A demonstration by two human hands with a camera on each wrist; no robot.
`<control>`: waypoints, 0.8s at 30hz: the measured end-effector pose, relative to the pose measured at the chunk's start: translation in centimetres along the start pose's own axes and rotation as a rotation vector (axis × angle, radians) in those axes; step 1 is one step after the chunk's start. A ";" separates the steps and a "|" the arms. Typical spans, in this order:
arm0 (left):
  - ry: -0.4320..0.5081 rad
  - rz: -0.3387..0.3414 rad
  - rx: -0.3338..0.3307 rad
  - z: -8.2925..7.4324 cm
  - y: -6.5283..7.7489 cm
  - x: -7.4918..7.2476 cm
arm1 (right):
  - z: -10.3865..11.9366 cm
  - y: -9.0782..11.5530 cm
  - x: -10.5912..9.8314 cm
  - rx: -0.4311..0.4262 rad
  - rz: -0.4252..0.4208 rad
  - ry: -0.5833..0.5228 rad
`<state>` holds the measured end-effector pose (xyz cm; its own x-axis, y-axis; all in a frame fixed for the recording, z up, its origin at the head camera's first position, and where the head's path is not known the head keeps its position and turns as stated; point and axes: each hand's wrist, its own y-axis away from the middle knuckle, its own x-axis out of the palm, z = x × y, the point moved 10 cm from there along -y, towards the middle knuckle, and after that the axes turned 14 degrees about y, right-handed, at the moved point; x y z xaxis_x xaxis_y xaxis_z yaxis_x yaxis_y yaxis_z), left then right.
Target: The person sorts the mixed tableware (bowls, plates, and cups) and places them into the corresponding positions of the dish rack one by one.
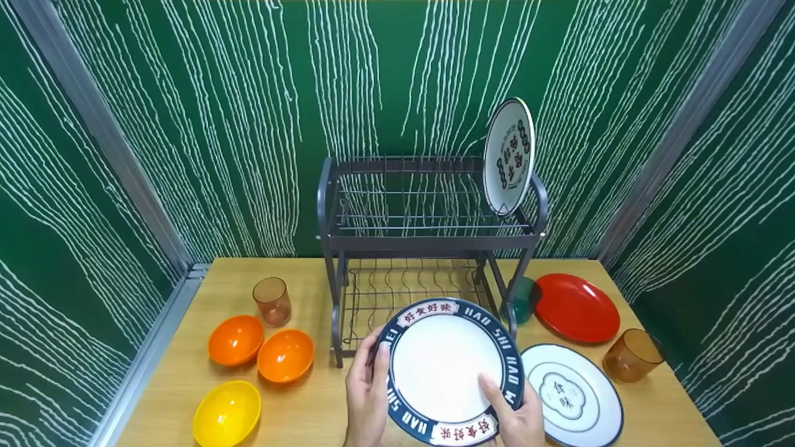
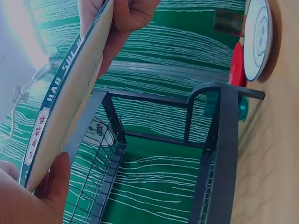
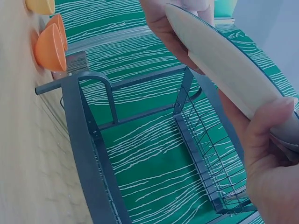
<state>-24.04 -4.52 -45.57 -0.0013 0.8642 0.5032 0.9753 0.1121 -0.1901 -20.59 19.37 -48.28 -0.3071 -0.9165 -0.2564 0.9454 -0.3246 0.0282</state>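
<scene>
Both hands grip a white plate [image 1: 447,363] with a dark blue lettered rim, in front of the dish rack. The left hand [image 1: 366,388] holds its left edge, thumb on the rim and fingers behind. On the lower right edge is the right hand [image 1: 518,416], its thumb lying over the white face. Both wrist views show the plate's pale underside with fingers beneath it. Behind stands a dark two-tier dish rack [image 1: 431,242]. A white plate with dark characters [image 1: 509,158] stands upright at the right end of its top tier.
On the right lie a white plate with a flower outline [image 1: 574,397], a red plate [image 1: 577,308], an amber cup [image 1: 631,356] and a green cup [image 1: 522,301]. Two orange bowls [image 1: 236,340], a yellow bowl [image 1: 227,414] and a brownish cup [image 1: 272,302] stand left.
</scene>
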 end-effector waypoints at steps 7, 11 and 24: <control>-0.010 0.020 0.068 -1.1 -0.8 -0.2 | 1.3 -0.4 -1.1 -0.068 -0.045 0.009; -0.049 0.001 0.155 -1.9 -1.9 -1.0 | 2.2 -0.9 -2.0 -0.134 -0.093 0.020; -0.267 -0.128 0.360 -4.9 -4.3 -3.5 | 3.5 -2.3 -4.0 -0.237 -0.237 0.073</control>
<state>-27.17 -10.38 -42.37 -0.2196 0.9230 0.3161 0.8248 0.3486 -0.4451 -21.94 23.00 -43.94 -0.5206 -0.8002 -0.2978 0.8505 -0.4554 -0.2632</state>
